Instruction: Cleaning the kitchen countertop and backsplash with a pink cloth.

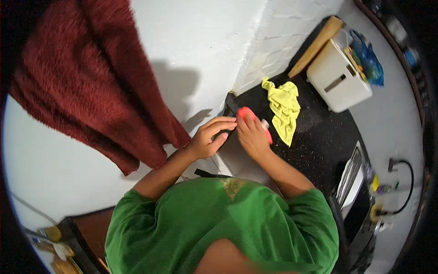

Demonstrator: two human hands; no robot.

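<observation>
My right hand (252, 137) lies over a bright red-pink object (247, 112), blurred and partly hidden by the fingers; what it is cannot be told. A small whitish part (265, 124) shows beside that hand. My left hand (211, 137) is just to the left, fingers bent and thumb apart, its fingertips close to the right hand; nothing shows in it. Both hands are at the corner of a speckled black countertop (318, 137). Right of them a crumpled yellow cloth (284, 106) lies on the countertop.
A dark red towel (99, 85) hangs at the left against a white wall (198, 37). At the upper right stand a white container (338, 78), a wooden board (316, 46) and a blue plastic bag (368, 61). A sink (350, 185) and black faucet hose (411, 185) are at the right.
</observation>
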